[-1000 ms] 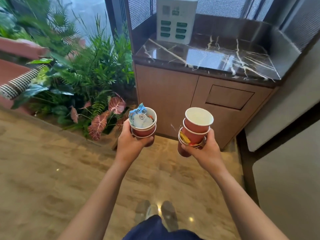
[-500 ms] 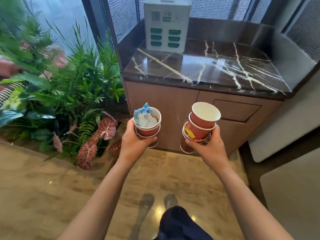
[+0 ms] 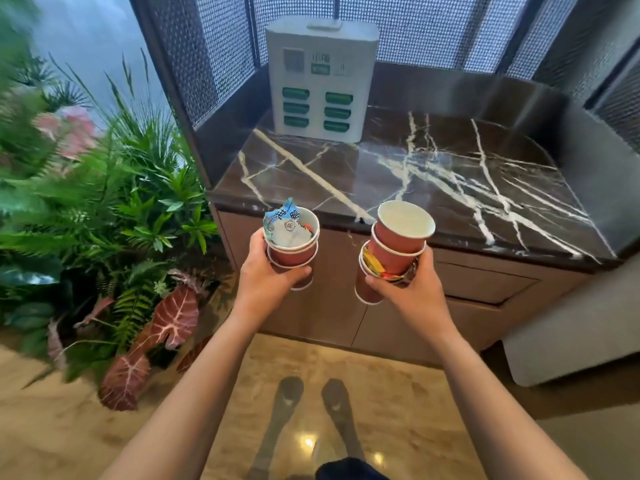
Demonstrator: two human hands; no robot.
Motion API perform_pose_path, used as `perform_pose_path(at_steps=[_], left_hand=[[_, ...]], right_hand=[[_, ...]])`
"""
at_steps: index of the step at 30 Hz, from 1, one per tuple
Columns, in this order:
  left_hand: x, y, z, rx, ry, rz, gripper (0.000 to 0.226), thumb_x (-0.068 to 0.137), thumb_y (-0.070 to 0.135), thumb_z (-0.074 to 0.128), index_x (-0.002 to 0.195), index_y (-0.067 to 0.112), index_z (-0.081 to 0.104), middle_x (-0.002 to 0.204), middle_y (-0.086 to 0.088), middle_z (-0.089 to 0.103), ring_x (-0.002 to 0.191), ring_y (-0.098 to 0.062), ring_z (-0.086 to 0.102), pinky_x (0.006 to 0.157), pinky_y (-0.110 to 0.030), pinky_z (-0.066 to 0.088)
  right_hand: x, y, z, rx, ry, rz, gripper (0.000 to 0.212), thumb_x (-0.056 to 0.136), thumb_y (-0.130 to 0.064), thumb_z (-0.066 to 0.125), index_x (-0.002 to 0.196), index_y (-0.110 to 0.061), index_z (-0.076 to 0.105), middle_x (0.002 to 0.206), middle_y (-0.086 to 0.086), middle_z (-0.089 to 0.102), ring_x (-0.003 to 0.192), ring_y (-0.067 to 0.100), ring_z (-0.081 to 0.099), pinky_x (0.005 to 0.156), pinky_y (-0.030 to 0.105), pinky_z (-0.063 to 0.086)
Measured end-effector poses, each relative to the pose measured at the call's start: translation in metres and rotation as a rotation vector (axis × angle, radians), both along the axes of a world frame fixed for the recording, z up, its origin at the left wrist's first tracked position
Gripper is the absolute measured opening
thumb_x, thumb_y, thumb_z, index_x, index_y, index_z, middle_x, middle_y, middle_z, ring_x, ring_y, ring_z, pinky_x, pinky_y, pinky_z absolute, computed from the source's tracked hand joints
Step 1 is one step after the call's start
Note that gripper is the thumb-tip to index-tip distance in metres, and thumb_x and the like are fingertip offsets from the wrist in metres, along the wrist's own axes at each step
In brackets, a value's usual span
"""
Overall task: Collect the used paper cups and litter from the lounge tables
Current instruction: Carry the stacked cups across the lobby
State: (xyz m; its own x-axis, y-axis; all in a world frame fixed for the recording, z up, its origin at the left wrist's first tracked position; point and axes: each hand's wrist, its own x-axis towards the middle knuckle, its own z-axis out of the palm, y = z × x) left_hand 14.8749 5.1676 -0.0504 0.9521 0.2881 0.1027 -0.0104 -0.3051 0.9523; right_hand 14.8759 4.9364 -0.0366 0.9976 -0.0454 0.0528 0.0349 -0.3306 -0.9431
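Red paper cups in both hands, seen from the head camera. How are they held?

The left hand [image 3: 266, 275] grips a nested cup stack [image 3: 292, 252], its fingers [image 3: 294, 273] curled round the lower cups. A blue-and-white wrapper [image 3: 282, 223] is stuffed into the top cup. The right hand [image 3: 412, 296] grips a second cup stack [image 3: 394, 251], with yellow and orange wrappers [image 3: 372, 265] wedged between its cups.

Which way do they point?

Both have their long axis roughly vertical and their mouths up. The right one leans a little. They are held side by side in the air, in front of the marble worktop [image 3: 450, 174] and not touching it.

So where next?

My guess is a bin. A recessed panel [image 3: 481, 282] in the cabinet front, below the worktop edge, lies to the right of both stacks, so the right hand is nearer. I cannot tell if it is a waste flap.

What else is hard to read?

The count of cups in each stack is unclear, since the fingers cover the lower rims. The charging station [image 3: 320, 81] at the back has small, blurred lettering. The plants [image 3: 121, 220] on the left are smeared.
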Motion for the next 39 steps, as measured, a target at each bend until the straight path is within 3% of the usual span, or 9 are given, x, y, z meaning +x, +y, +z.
perform_pose_path(at_steps=[6, 12, 19, 22, 27, 33, 35, 39], left_hand=[[0.071, -0.003, 0.012, 0.011, -0.01, 0.004, 0.082, 0.064, 0.008, 0.086, 0.133, 0.017, 0.042, 0.123, 0.005, 0.056, 0.118, -0.016, 0.054, 0.101, -0.034, 0.047], [0.132, 0.001, 0.024, 0.009, -0.015, -0.04, 0.082, 0.067, 0.008, 0.084, 0.135, 0.018, 0.039, 0.121, 0.01, 0.051, 0.115, -0.009, 0.05, 0.098, -0.025, 0.042], [0.201, 0.018, 0.02, -0.016, -0.008, -0.079, 0.079, 0.064, 0.005, 0.085, 0.129, 0.02, 0.042, 0.12, 0.006, 0.056, 0.116, -0.014, 0.055, 0.1, -0.031, 0.045], [0.23, 0.023, 0.024, -0.028, -0.014, -0.099, 0.077, 0.065, 0.004, 0.084, 0.124, 0.026, 0.04, 0.118, 0.009, 0.055, 0.113, -0.01, 0.053, 0.099, -0.028, 0.044], [0.271, 0.034, 0.026, -0.025, -0.004, -0.128, 0.083, 0.066, 0.003, 0.083, 0.134, 0.018, 0.038, 0.119, 0.01, 0.053, 0.111, -0.006, 0.051, 0.089, -0.013, 0.04], [0.303, 0.041, 0.02, -0.005, 0.042, -0.131, 0.085, 0.068, 0.005, 0.083, 0.138, 0.018, 0.035, 0.122, 0.007, 0.052, 0.114, -0.009, 0.049, 0.095, -0.022, 0.037], [0.312, 0.042, 0.018, -0.003, 0.048, -0.123, 0.085, 0.067, 0.005, 0.083, 0.137, 0.018, 0.035, 0.122, 0.007, 0.052, 0.114, -0.01, 0.05, 0.095, -0.022, 0.038], [0.325, 0.044, 0.011, -0.014, 0.074, -0.112, 0.086, 0.067, 0.007, 0.083, 0.137, 0.019, 0.035, 0.129, 0.003, 0.053, 0.116, -0.012, 0.051, 0.097, -0.024, 0.039]], right_hand=[[0.071, 0.001, 0.009, -0.017, -0.022, 0.02, 0.082, 0.068, -0.02, 0.084, 0.134, -0.021, 0.036, 0.12, -0.012, 0.054, 0.109, 0.005, 0.053, 0.091, 0.022, 0.044], [0.124, 0.011, 0.014, -0.034, -0.035, 0.011, 0.077, 0.069, -0.021, 0.083, 0.13, -0.022, 0.036, 0.117, -0.015, 0.05, 0.107, 0.002, 0.05, 0.082, 0.01, 0.039], [0.186, 0.028, 0.019, -0.039, -0.047, -0.032, 0.073, 0.069, -0.024, 0.083, 0.127, -0.024, 0.038, 0.119, -0.012, 0.053, 0.106, 0.003, 0.052, 0.082, 0.009, 0.04], [0.213, 0.036, 0.022, -0.047, -0.055, -0.061, 0.072, 0.069, -0.023, 0.083, 0.125, -0.024, 0.037, 0.122, -0.008, 0.053, 0.108, 0.005, 0.052, 0.081, 0.012, 0.038], [0.252, 0.05, 0.021, -0.045, -0.077, -0.098, 0.075, 0.069, -0.022, 0.083, 0.128, -0.022, 0.037, 0.121, -0.011, 0.051, 0.109, 0.004, 0.051, 0.089, 0.02, 0.039], [0.29, 0.062, 0.014, -0.084, -0.072, -0.103, 0.079, 0.069, -0.02, 0.083, 0.132, -0.015, 0.036, 0.12, -0.01, 0.049, 0.107, 0.003, 0.048, 0.073, -0.003, 0.035], [0.3, 0.063, 0.01, -0.09, -0.061, -0.106, 0.079, 0.068, -0.021, 0.083, 0.131, -0.016, 0.036, 0.122, -0.008, 0.05, 0.107, 0.004, 0.049, 0.074, -0.001, 0.035], [0.315, 0.067, 0.004, -0.093, -0.038, -0.102, 0.08, 0.067, -0.019, 0.084, 0.131, -0.016, 0.036, 0.122, -0.008, 0.05, 0.109, 0.005, 0.049, 0.087, 0.018, 0.038]])
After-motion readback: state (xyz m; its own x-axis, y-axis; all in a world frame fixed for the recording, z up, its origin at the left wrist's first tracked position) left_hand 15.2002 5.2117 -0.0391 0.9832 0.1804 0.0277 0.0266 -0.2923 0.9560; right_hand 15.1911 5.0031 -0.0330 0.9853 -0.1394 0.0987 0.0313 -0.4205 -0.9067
